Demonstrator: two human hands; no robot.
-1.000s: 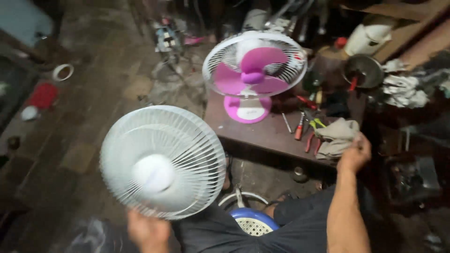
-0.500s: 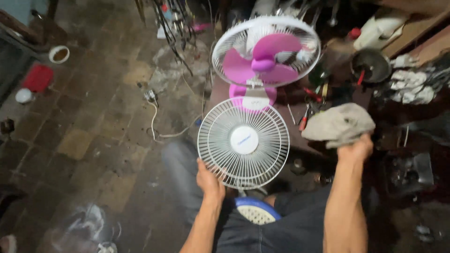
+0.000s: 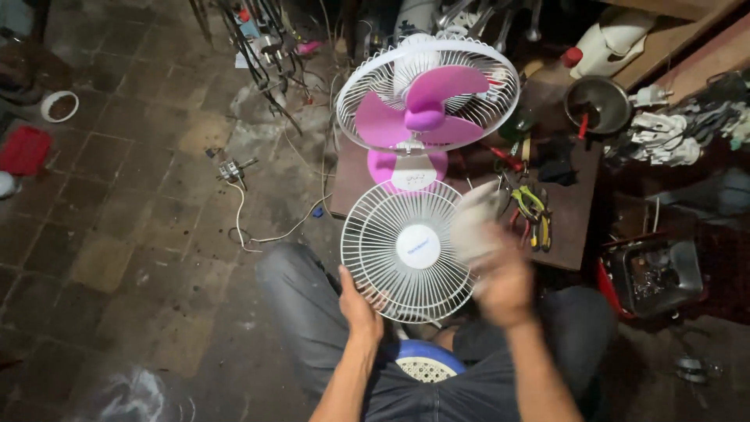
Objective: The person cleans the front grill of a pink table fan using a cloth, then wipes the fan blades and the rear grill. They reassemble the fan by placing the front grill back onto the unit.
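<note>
My right hand (image 3: pixel 506 285) has swung the grey rag (image 3: pixel 475 228) in from over the table edge to the white fan guard (image 3: pixel 406 250), now blurred against its right rim. My left hand (image 3: pixel 358 303) has shifted the guard slightly lower, toward my lap.

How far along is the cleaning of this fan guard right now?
Done: the white front guard is off the pink-bladed fan, which stands open on the low table. In hand: the left hand grips the guard's lower rim while the right hand presses a grey rag to its right edge. Left: most of the grille, then refitting.
</note>
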